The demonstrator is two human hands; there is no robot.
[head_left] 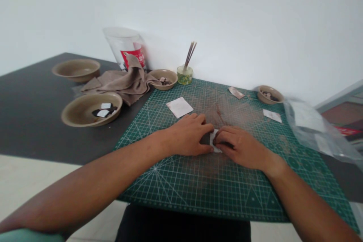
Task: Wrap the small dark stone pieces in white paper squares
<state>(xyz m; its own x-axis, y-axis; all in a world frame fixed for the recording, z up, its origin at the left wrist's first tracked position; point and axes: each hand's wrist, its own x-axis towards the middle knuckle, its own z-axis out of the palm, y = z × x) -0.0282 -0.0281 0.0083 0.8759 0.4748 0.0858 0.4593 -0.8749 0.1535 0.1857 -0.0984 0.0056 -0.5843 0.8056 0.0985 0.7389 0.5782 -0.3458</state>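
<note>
My left hand (190, 135) rests on the green cutting mat (227, 193), its thumb and forefinger apart. Their tips hold down a small white piece of paper (216, 147), and a dark grey patch shows between these fingers. From the right, my right hand (239, 144) reaches over the same piece with bent fingers pinched together. Something small and dark shows at its fingertips, too covered to name. Beyond my left hand lies a larger white square sheet (179, 107). Brown dust is smeared over the mat around both hands.
Left of the mat are a bowl with dark and white pieces (79, 111), another bowl (76, 69), a brown cloth (119, 81) and a clear bucket (124, 41). Small bowls (155, 76) (262, 97), a reed jar (185, 75) and paper scraps (272, 115) line the back. A plastic bag (309, 128) lies right.
</note>
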